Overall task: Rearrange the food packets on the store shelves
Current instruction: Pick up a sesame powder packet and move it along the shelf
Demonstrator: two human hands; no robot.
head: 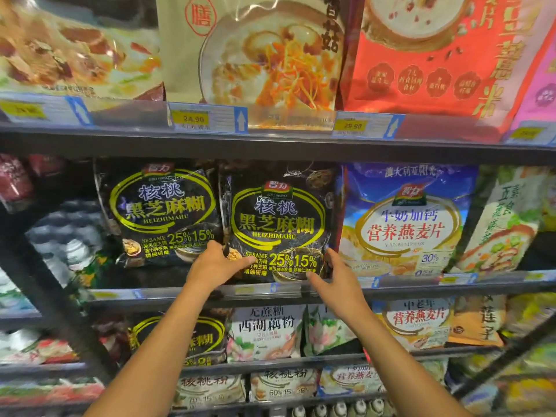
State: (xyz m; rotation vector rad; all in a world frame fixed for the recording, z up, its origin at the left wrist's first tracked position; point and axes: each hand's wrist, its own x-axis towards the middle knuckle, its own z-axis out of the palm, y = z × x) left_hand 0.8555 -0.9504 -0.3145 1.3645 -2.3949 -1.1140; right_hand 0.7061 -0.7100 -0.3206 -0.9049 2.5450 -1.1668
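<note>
Your two hands bracket the bottom of a black sesame packet (278, 227) at the front edge of the middle shelf (301, 291). Your left hand (215, 264) grips the packet's lower left corner, thumb laid across the printed face, fingers hidden behind. Your right hand (334, 279) is at the lower right corner, thumb on the face near the bowl picture, fingers curled round the side edge; whether it grips firmly or only touches, you cannot tell from here.

The packet stands upright, long axis vertical, leaning slightly back, directly ahead of both hands and above them. Neither hand is clearly the nearer; they sit almost level, one per corner.

Just to its left stands a twin packet (164, 212), set a little further back, its right edge touching or tucked behind yours. To the right, a blue oat packet (406, 224) presses close. Any shift looks likely to go along the shelf edge or straight back, with tight neighbours both sides.
</note>
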